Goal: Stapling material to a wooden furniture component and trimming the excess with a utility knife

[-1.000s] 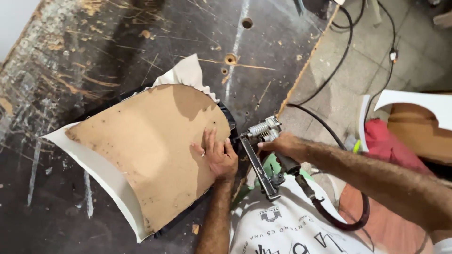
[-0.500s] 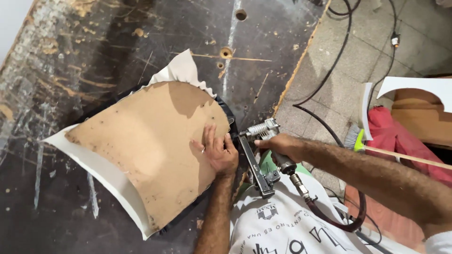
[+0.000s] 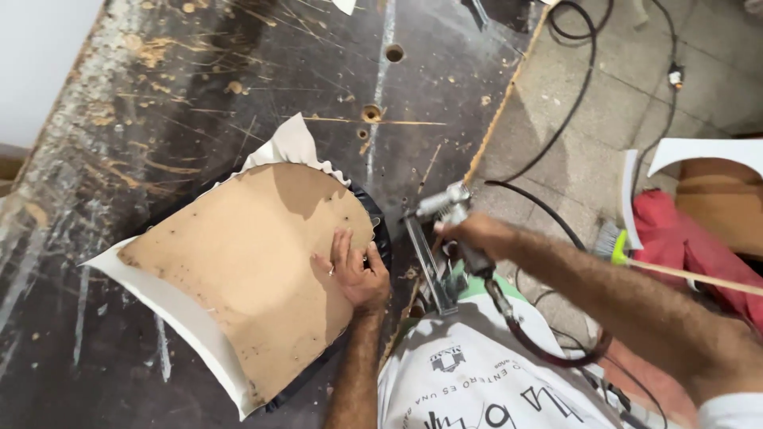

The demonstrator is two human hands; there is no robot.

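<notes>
A brown wooden seat board (image 3: 246,262) lies face down on the dark scratched workbench (image 3: 238,87), with white covering (image 3: 290,143) and a black edge folded out from under it. My left hand (image 3: 355,272) presses flat on the board near its right edge, fingers spread. My right hand (image 3: 475,236) grips a metal pneumatic staple gun (image 3: 435,238) just right of the board, above the bench edge. A dark air hose (image 3: 548,349) runs from the gun's handle toward the floor.
Black cables (image 3: 572,103) trail over the tiled floor on the right. A red cloth (image 3: 675,238) and another board with white covering (image 3: 715,191) lie at the far right, beside a broom with a wooden handle (image 3: 691,274). Holes dot the bench top.
The view has shifted, so the board sits lower in the frame. My right hand has lifted the staple gun slightly away from the board's edge. My left hand stays pressed on the board.
</notes>
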